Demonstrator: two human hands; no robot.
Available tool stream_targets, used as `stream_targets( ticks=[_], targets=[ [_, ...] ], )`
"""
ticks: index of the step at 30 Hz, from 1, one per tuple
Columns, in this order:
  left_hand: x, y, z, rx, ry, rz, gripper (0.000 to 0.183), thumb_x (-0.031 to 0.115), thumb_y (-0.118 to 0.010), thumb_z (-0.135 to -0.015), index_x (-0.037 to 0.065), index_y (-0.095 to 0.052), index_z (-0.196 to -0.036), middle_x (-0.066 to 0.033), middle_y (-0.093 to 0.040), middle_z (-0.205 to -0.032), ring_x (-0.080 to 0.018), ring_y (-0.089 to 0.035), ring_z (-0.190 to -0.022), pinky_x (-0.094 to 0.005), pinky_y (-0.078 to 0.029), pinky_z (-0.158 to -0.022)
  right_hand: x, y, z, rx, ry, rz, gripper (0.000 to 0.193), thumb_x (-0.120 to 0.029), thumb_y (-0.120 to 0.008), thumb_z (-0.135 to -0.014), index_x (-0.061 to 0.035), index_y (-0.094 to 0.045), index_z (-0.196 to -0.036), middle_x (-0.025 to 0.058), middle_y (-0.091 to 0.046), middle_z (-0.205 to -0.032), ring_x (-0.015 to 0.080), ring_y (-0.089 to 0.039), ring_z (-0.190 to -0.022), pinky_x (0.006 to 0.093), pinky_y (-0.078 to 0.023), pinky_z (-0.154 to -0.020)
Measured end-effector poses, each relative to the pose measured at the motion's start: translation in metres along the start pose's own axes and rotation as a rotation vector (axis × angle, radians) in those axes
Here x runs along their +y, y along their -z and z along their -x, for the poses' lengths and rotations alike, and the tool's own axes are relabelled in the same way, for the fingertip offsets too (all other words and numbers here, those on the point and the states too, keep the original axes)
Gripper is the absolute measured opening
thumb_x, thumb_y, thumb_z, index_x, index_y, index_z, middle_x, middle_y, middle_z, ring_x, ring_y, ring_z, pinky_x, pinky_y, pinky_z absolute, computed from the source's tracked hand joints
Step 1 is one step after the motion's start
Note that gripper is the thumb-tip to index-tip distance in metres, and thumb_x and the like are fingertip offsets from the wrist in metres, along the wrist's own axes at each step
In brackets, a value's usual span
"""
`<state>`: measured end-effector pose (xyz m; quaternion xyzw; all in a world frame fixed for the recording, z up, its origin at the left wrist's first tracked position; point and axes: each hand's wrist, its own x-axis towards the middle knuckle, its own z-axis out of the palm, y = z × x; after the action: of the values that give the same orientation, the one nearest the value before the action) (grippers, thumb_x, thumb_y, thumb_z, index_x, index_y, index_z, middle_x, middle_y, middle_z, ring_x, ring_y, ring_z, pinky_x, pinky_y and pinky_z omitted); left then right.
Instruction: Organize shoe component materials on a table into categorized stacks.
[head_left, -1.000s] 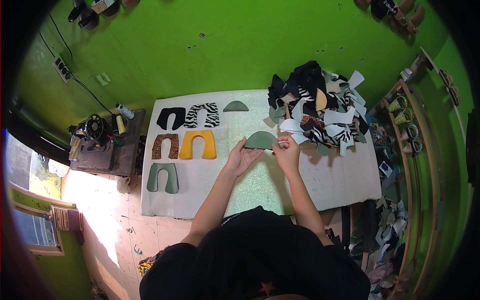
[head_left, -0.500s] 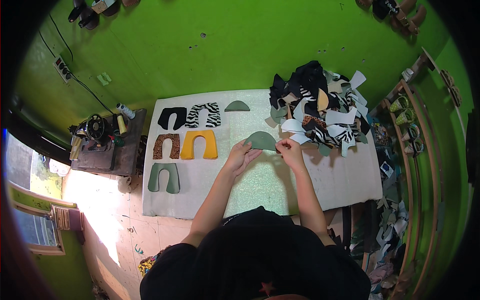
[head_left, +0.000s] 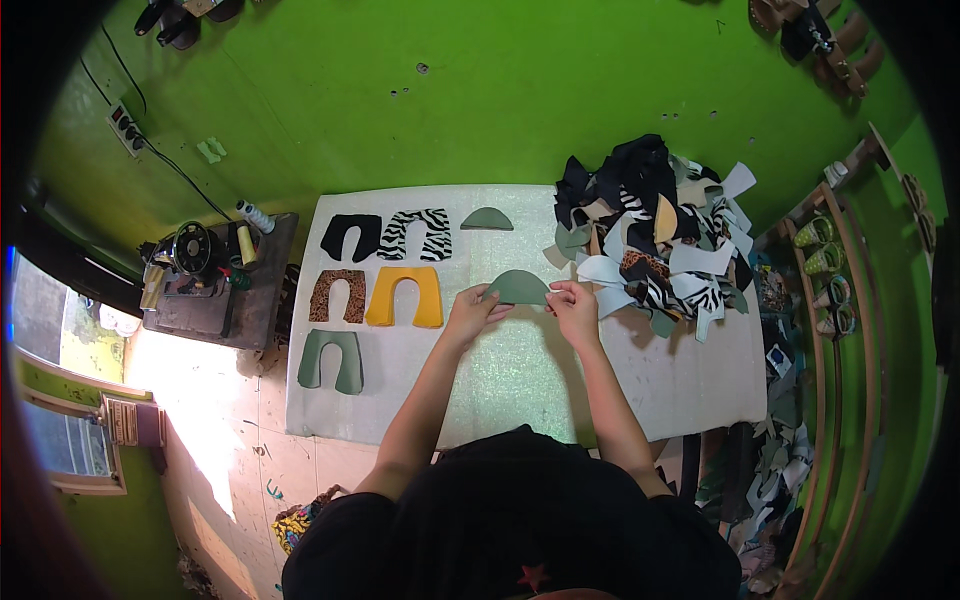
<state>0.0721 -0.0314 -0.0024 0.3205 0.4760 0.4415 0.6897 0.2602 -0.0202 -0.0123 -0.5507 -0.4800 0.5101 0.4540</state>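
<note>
Between my two hands, above the middle of the pale table [head_left: 680, 385], is a green half-round piece [head_left: 520, 288] with its curve facing away from me. My left hand [head_left: 474, 314] pinches its left corner, and my right hand [head_left: 574, 308] grips the right corner. A matching green half-round piece [head_left: 487, 219] lies flat farther back. To the left sit arch-shaped pieces: black [head_left: 338, 236], zebra-striped [head_left: 436, 233], leopard-spotted [head_left: 322, 298], yellow [head_left: 393, 312] and green [head_left: 313, 362]. Several of these look stacked.
A heap of mixed offcuts [head_left: 650, 230] covers the table's back right. At the left stands a sewing machine [head_left: 193, 262] with thread cones [head_left: 256, 218]. Shoes [head_left: 824, 258] hang on a wooden rack at the right, above more scraps [head_left: 775, 470]. A green wall rises behind the table.
The held green piece looks more level, and my hands have shifted slightly. The whole view has moved a little. Nothing has been put down.
</note>
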Motion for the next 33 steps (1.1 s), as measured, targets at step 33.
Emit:
stream_targets(
  ticks=[33],
  targets=[
    [0.02,0.103,-0.204,0.377,-0.261,-1.015,0.021,0.01,-0.066,-0.069,-0.002,-0.061,-0.084,-0.0173,-0.062,-0.079,-0.0291,-0.06,-0.071,-0.0341,-0.047,-0.065,0.058,-0.089,-0.213,0.045,0.046,0.654,0.013,-0.011,-0.061,-0.073,-0.0006,-0.059,-0.081,0.0176,-0.059,-0.079,0.0318,-0.059,-0.08,0.0378,-0.048,-0.071]
  ],
)
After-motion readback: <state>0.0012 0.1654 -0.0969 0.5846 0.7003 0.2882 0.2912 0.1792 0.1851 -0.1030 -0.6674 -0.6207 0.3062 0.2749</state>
